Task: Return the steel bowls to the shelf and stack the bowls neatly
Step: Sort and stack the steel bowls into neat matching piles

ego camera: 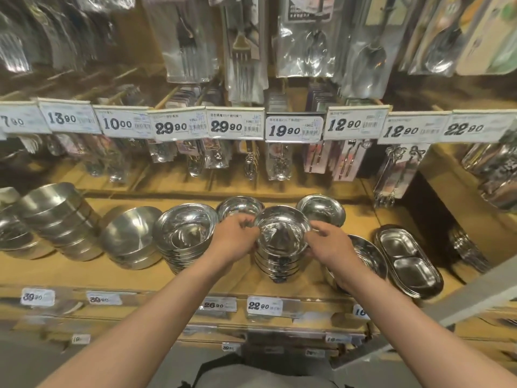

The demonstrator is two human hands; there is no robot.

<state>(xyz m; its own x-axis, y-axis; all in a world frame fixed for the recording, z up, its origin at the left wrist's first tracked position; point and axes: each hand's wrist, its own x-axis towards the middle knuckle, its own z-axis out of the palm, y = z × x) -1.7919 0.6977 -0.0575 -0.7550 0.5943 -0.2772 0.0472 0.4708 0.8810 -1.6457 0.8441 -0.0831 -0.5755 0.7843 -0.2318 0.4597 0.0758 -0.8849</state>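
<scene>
The steel bowls (282,236) form a nested stack standing upright, mouths up, on the wooden shelf (84,273) about midway along it and nearer its front edge than its back; roughly five or six rims show down the side, though the exact count is unclear. The stack's long axis is vertical, leaning slightly toward the viewer.

The left hand (235,239) and the right hand (330,245) flank the top bowl. The left fingers (246,222) curl round its left rim, and the right fingers (319,229) curl round its right rim, so both hands grip it.

Six other bowl groups share the shelf. Two single small bowls (240,207) sit behind the stack toward the back edge. A larger stack (184,233) stands just to its left, then a tilted stack (131,236), then a tall leaning stack (61,222) and one more group near the left edge. To the right lie an oval dish (363,256), partly hidden by the right forearm, and a stack of two-compartment trays (408,261). Nine price tags (293,130) line the rail above.
</scene>
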